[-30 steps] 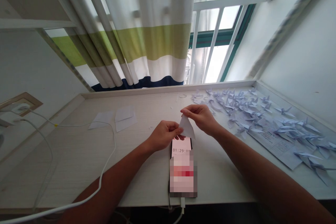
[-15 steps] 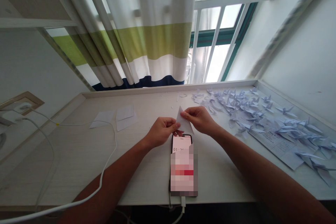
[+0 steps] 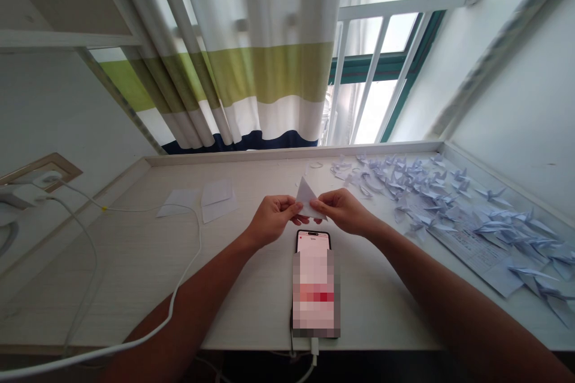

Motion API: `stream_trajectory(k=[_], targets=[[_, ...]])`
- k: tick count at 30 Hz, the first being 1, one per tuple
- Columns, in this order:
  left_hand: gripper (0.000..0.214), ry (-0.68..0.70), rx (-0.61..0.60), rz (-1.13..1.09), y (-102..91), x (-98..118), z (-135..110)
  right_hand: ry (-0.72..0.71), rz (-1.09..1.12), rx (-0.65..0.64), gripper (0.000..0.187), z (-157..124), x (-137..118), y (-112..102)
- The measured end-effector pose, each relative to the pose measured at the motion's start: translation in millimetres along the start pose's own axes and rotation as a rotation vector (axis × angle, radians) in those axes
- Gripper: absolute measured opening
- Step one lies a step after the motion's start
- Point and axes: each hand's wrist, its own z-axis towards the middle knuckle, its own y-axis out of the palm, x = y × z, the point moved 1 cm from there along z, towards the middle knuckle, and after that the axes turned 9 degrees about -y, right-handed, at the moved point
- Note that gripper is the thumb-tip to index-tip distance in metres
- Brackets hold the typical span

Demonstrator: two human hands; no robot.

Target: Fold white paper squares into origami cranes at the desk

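A small folded triangle of pale paper (image 3: 307,196) stands point up between my two hands, just above the desk. My left hand (image 3: 272,219) pinches its left corner, fingers closed. My right hand (image 3: 345,212) pinches its right corner, fingers closed as well. Directly below the hands a phone (image 3: 314,282) lies flat on the white desk (image 3: 135,263), with a cable plugged into its near end.
Several pale folded paper cranes (image 3: 431,191) are spread over the right of the desk, some on a printed sheet (image 3: 476,254). Loose paper squares (image 3: 202,198) lie at the left. A white charging cable (image 3: 179,287) curves across the left. A striped curtain (image 3: 251,66) hangs behind.
The paper triangle has turned from pointing down to pointing up. Both hands have drawn closer together and moved slightly away from me, uncovering the top of the phone.
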Motion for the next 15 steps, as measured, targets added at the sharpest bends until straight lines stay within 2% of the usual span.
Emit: stream_trajectory(k=[5, 9, 15], targets=[[0.041, 0.010, 0.053, -0.018, -7.5, 1.8, 3.7, 0.036, -0.110, 0.077, 0.048, -0.7, -2.5, 5.6], [0.041, 0.015, 0.096, -0.015, -13.6, 4.4, 5.2, 0.063, -0.076, -0.004, 0.046, -1.9, 0.5, 4.9], [0.043, -0.011, 0.070, 0.006, -18.1, 2.2, 6.4, 0.067, 0.043, -0.107, 0.051, -2.3, 5.3, -4.0]])
